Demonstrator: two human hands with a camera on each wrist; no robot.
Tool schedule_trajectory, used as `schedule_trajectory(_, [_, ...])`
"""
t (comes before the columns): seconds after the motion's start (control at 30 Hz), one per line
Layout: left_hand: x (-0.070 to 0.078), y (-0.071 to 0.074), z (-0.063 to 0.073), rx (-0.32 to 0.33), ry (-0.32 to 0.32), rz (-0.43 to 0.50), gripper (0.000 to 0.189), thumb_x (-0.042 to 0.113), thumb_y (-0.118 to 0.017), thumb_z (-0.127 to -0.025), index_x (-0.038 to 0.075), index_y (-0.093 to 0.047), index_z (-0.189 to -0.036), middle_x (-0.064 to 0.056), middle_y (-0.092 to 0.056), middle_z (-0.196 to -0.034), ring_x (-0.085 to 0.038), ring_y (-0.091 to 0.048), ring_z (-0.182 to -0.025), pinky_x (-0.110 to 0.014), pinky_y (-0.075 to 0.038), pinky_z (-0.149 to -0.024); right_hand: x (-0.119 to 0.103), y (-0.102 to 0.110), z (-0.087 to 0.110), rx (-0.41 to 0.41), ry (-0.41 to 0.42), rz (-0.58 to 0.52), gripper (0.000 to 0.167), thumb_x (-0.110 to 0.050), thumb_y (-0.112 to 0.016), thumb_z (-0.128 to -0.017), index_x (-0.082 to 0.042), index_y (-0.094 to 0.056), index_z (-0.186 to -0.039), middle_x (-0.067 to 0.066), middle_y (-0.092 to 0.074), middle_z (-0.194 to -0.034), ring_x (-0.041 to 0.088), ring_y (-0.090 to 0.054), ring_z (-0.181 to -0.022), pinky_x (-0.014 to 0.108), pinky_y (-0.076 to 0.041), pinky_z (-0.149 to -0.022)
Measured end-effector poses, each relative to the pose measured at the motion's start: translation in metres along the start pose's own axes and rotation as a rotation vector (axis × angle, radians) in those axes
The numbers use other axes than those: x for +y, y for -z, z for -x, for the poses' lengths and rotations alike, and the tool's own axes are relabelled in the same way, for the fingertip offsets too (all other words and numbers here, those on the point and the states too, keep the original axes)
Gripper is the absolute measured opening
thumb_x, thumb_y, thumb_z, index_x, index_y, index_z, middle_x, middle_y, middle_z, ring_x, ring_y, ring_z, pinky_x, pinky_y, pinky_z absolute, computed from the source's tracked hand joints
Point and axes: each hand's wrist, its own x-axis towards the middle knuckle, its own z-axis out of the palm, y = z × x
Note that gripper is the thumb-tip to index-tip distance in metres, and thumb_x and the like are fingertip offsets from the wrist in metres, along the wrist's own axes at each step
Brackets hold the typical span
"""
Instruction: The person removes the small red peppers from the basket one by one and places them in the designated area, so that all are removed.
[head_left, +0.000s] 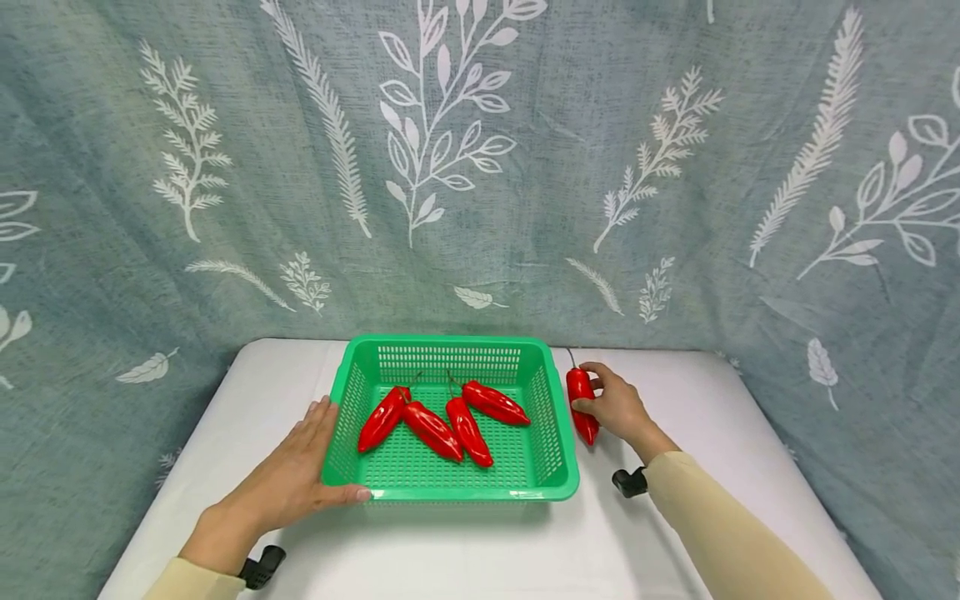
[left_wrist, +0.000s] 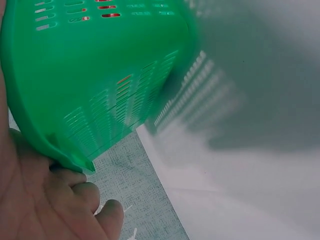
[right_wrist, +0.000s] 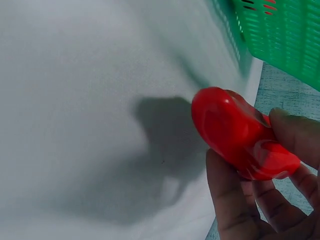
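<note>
My left hand [head_left: 296,458] rests on the near left corner of a green basket [head_left: 562,487], its fingers lying straight along the left side and the thumb along the front rim. In the left wrist view the fingertips [left_wrist: 111,217] show below the rim, outside the basket. Several red chili peppers [head_left: 431,431] with thin stems lie on the basket's floor. Just right of the basket, my right hand [head_left: 618,404] pinches another red chili pepper [head_left: 579,385] between thumb and fingers, its stem pointing to the back. In the right wrist view this pepper [right_wrist: 227,127] is held above its shadow.
A white cloth [head_left: 465,550] covers the table. Behind it and at both sides hangs a grey-green curtain [head_left: 525,275] with white leaf prints. The basket stands near the table's back edge. Both wrists wear a small black camera [head_left: 630,482].
</note>
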Motion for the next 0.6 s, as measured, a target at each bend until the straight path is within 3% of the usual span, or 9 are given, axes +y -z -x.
schedule_trajectory(0.6, [0.0030, 0.0000, 0.0007, 0.012, 0.001, -0.012, 0.135, 0.077, -0.075, -0.080, -0.010, -0.017, -0.164, -0.031, -0.015, -0.172, -0.051, -0.017, -0.159, -0.066, -0.026, -0.125, 0.0048, -0.0087, -0.0092, -0.061, -0.050, 0.018, 0.074, -0.014, -0.078, -0.092, -0.003, -0.042, -0.156, 0.029, -0.060, -0.134, 0.034, -0.068, -0.104, 0.033, -0.062, -0.071])
